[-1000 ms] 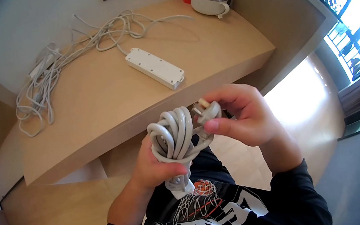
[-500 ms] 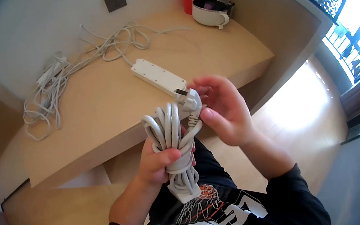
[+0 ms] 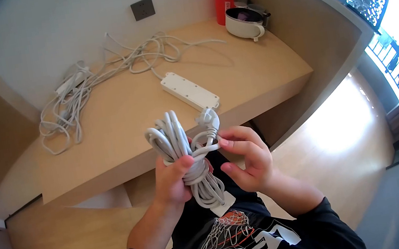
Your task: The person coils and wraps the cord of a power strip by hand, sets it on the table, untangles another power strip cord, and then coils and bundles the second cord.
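Note:
A coiled grey-white cable (image 3: 176, 141), wrapped round its middle with its own cord, is held upright in my left hand (image 3: 173, 181), thumb across the front. Its plug (image 3: 207, 120) sticks up at the right of the bundle, beside a small loop of cord. My right hand (image 3: 249, 158) is at that loop, fingertips touching the cord below the plug, with the thumb apart from the fingers. Below the bundle a white end piece (image 3: 223, 204) shows against the shirt. Beyond the plug a white power strip (image 3: 190, 90) lies face down on the desk.
On the wooden desk (image 3: 130, 114), a tangle of cables (image 3: 75, 100) with another white strip (image 3: 73, 83) lies at the left. A red bottle (image 3: 226, 5) and a white pot (image 3: 244, 28) stand at the back right. A socket (image 3: 142, 9) is on the wall.
The plug has turned from the right fingers to upright beside the bundle. My right hand has moved down from the plug to the cord below it. The camera view has shifted slightly.

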A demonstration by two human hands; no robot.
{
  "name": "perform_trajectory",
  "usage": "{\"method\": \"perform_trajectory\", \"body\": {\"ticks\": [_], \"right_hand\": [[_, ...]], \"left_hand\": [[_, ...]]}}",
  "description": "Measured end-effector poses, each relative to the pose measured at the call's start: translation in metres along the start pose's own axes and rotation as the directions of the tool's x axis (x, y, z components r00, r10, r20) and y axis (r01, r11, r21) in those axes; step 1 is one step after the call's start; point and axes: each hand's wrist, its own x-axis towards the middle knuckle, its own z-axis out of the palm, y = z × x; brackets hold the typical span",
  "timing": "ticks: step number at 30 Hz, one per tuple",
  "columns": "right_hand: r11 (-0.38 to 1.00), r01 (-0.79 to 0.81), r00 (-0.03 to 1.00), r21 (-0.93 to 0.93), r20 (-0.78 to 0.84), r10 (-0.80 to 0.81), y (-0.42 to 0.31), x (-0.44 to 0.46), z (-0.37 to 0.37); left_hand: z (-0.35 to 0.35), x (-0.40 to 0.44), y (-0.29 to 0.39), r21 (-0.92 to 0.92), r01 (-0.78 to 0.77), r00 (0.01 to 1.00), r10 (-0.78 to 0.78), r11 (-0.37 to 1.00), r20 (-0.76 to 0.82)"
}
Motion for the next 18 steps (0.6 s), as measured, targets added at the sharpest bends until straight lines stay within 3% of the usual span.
{"method": "perform_trajectory", "body": {"ticks": [1,2,5,6,7,9,10,11,13,16,17,18], "right_hand": [[0.999,-0.022,1.0,0.027,-0.002,0.022,-0.001,0.002,0.0],[1.0,0.015,0.988,0.023,0.155,-0.019,0.007,0.0,-0.008],[0.859,-0.293,0.956,0.421,0.113,0.27,0.001,-0.011,0.01],[0.86,-0.415,0.899,0.298,0.28,0.337,0.003,-0.019,0.008],[0.803,-0.48,0.871,0.355,0.305,0.386,0.002,-0.026,0.02],[0.749,-0.642,0.704,0.164,0.514,0.49,0.005,-0.022,0.028],[0.73,-0.659,0.71,0.182,0.472,0.523,-0.004,-0.012,0.023],[0.706,-0.672,0.703,0.224,0.495,0.512,-0.002,-0.009,0.021],[0.649,-0.698,0.688,0.304,0.537,0.488,0.004,-0.006,0.013],[0.345,-0.82,0.566,0.457,0.736,0.371,0.005,0.012,-0.006],[0.224,-0.845,0.533,0.485,0.793,0.296,0.006,0.015,-0.011],[0.149,-0.824,0.567,0.547,0.792,0.226,0.007,0.014,-0.012]], "left_hand": [[-0.003,0.001,-0.001,0.004,0.014,1.0,-0.014,1.0,0.02],[-0.003,0.001,-0.001,0.028,0.007,1.0,-0.008,1.0,0.02],[0.004,0.003,0.004,0.101,-0.093,0.995,0.091,0.99,0.031],[0.009,0.004,0.006,0.104,-0.133,0.991,0.132,0.986,0.017],[0.014,0.005,0.008,0.079,-0.147,0.989,0.146,0.986,0.028],[0.022,0.011,0.012,0.028,-0.17,0.984,0.169,0.985,0.057],[0.021,0.016,0.016,0.096,-0.152,0.983,0.14,0.984,0.12],[0.03,0.012,0.018,0.181,-0.206,0.976,0.188,0.962,0.11],[0.038,0.013,0.029,0.246,-0.182,0.972,0.136,0.952,0.194],[0.018,0.016,0.03,0.49,-0.277,0.949,0.157,0.827,0.272],[0.015,0.016,0.03,0.44,-0.193,0.956,0.067,0.877,0.286],[0.012,0.013,0.029,0.39,-0.101,0.951,-0.026,0.915,0.307]]}}
